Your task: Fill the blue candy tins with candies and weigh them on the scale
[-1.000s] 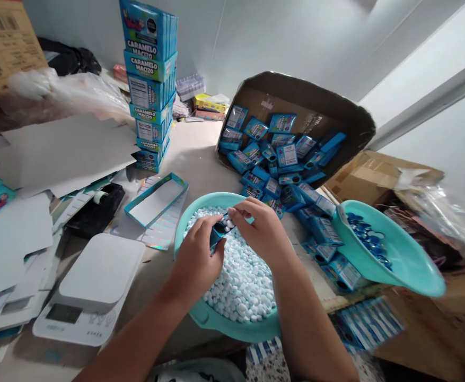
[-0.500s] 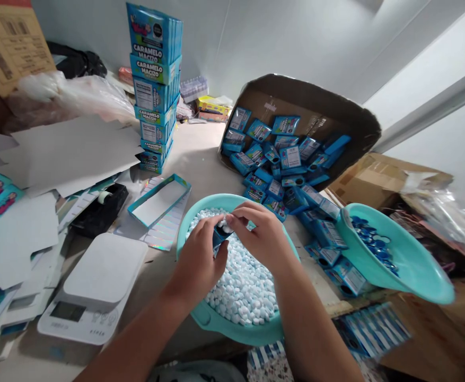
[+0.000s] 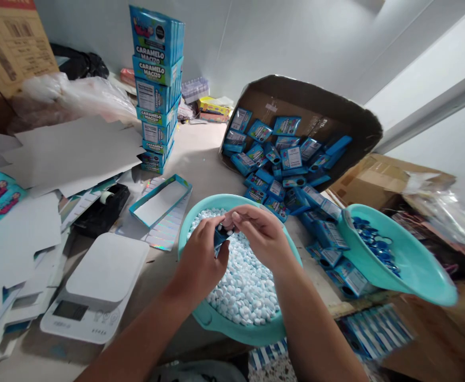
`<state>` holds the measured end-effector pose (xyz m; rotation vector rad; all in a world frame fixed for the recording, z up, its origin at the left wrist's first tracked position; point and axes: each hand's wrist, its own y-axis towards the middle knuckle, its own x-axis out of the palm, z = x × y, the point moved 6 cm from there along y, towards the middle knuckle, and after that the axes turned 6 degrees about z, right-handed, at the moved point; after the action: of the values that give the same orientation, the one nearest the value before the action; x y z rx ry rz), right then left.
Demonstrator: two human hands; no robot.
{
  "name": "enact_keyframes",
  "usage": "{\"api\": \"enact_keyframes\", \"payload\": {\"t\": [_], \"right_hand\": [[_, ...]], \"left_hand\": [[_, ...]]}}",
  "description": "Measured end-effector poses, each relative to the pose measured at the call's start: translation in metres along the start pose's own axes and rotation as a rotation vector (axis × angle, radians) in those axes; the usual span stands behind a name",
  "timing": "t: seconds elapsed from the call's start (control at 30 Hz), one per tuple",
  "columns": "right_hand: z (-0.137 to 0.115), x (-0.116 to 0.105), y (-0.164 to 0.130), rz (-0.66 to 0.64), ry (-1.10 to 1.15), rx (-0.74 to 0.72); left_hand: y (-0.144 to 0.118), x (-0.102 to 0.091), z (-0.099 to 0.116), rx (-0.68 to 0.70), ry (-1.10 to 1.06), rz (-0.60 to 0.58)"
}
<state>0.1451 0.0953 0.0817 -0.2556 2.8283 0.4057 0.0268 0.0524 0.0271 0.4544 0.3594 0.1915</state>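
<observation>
Over a turquoise basin (image 3: pixel 240 335) full of small white candies (image 3: pixel 248 286), my left hand (image 3: pixel 202 254) grips a small blue box (image 3: pixel 220 237), its dark opening facing up. My right hand (image 3: pixel 262 233) is bent over that opening, fingertips bunched against it. A few white candies show at the box mouth under those fingers; how many are in the hand is hidden.
A white scale (image 3: pixel 101 276) and an open blue tray (image 3: pixel 161 200) lie left. Behind stands a tall stack of blue boxes (image 3: pixel 156 95). A brown carton (image 3: pixel 312 95) spills blue packets; a second turquoise bowl (image 3: pixel 419 265) holds blue discs.
My right fingers have curled further over the box opening, and fewer white candies show between them. My left hand keeps its hold on the box. The view has shifted slightly.
</observation>
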Motion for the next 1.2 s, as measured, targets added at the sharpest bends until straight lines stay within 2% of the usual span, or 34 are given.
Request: {"api": "enact_keyframes", "payload": {"t": [0.23, 0.3, 0.4, 0.47, 0.53, 0.6, 0.7, 0.77, 0.83, 0.93, 1.0, 1.07, 1.2], "right_hand": [[0.008, -0.007, 0.003, 0.022, 0.174, 0.02], [0.011, -0.011, 0.005, 0.055, 0.141, 0.019], [0.013, -0.018, 0.008, 0.115, -0.044, -0.014], [0.014, -0.016, 0.009, 0.034, -0.184, -0.01], [0.014, -0.009, 0.008, -0.125, -0.28, -0.009], [0.013, -0.004, 0.007, -0.247, -0.326, -0.04], [0.015, 0.0, 0.005, -0.344, -0.334, -0.076], [0.017, -0.001, 0.005, -0.367, -0.349, -0.105], [0.017, -0.004, 0.005, -0.36, -0.378, -0.134], [0.016, -0.01, 0.007, -0.324, -0.437, -0.131], [0.014, -0.014, 0.008, -0.284, -0.479, -0.127], [0.012, -0.016, 0.01, -0.235, -0.518, -0.133], [0.006, -0.019, 0.013, -0.165, -0.531, -0.18]], "left_hand": [[0.0, 0.0, -0.004, -0.098, -0.021, -0.005], [-0.001, 0.001, -0.006, -0.102, -0.025, -0.005], [-0.005, 0.003, -0.007, -0.052, -0.036, -0.009], [-0.006, 0.002, -0.005, -0.004, -0.033, 0.01], [-0.003, -0.004, -0.001, 0.048, -0.017, 0.041], [0.005, -0.017, 0.006, 0.088, 0.016, 0.051], [0.026, -0.046, 0.007, 0.096, 0.086, 0.011], [0.043, -0.067, -0.005, 0.0, 0.154, -0.035], [0.054, -0.085, -0.03, -0.173, 0.311, -0.081], [0.058, -0.1, -0.065, -0.325, 0.574, -0.14], [0.053, -0.098, -0.082, -0.366, 0.648, -0.186], [0.046, -0.088, -0.094, -0.382, 0.679, -0.244], [0.035, -0.059, -0.094, -0.31, 0.603, -0.34]]}}
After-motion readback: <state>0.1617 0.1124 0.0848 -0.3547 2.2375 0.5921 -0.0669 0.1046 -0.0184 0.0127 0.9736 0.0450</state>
